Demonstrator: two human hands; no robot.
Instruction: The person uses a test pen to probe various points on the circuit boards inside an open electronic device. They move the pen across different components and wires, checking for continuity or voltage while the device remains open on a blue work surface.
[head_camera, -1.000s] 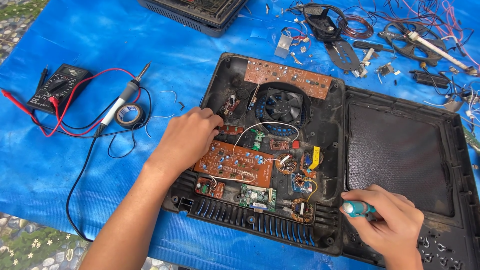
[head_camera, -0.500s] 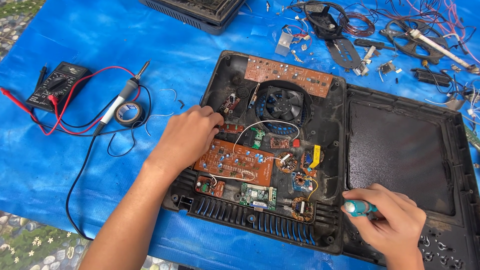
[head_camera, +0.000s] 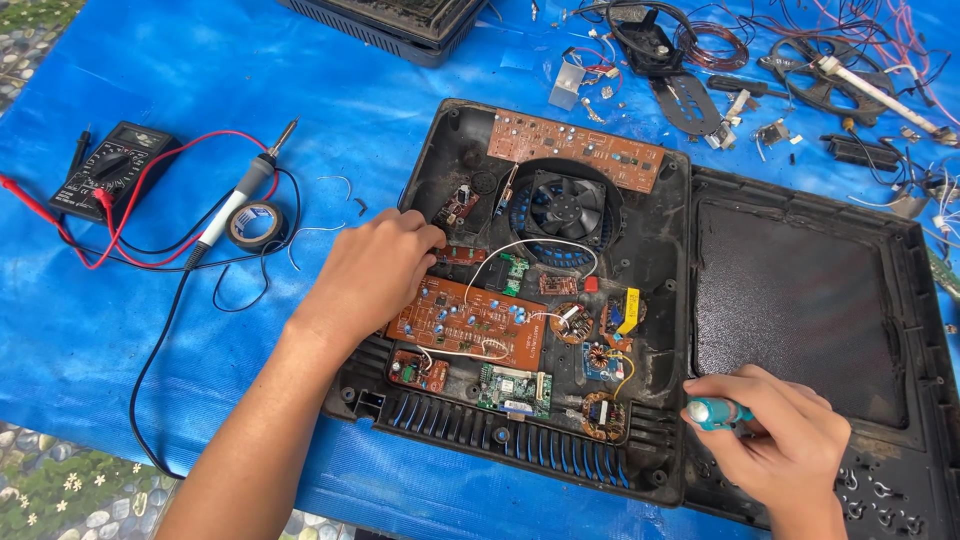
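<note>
An opened black appliance base (head_camera: 660, 190) lies on a blue sheet, with brown circuit boards (head_camera: 470, 320), a round black fan (head_camera: 567, 205) and loose wires inside. My left hand (head_camera: 375, 272) rests on the base's left part, its fingertips closed beside a small board near the fan. My right hand (head_camera: 790, 445) is at the lower right edge, closed around a teal-handled screwdriver (head_camera: 715, 412) whose tip is hidden. A black cover panel (head_camera: 795, 310) lies flat to the right of the base.
A black multimeter (head_camera: 115, 170) with red and black leads, a soldering iron (head_camera: 240, 195) and a roll of tape (head_camera: 255, 225) sit at the left. Loose parts and wires (head_camera: 760, 70) are scattered at the top right. Another dark casing (head_camera: 400, 25) lies at the top.
My left hand has shifted slightly over the boards. My right hand stays at the lower right edge with the screwdriver.
</note>
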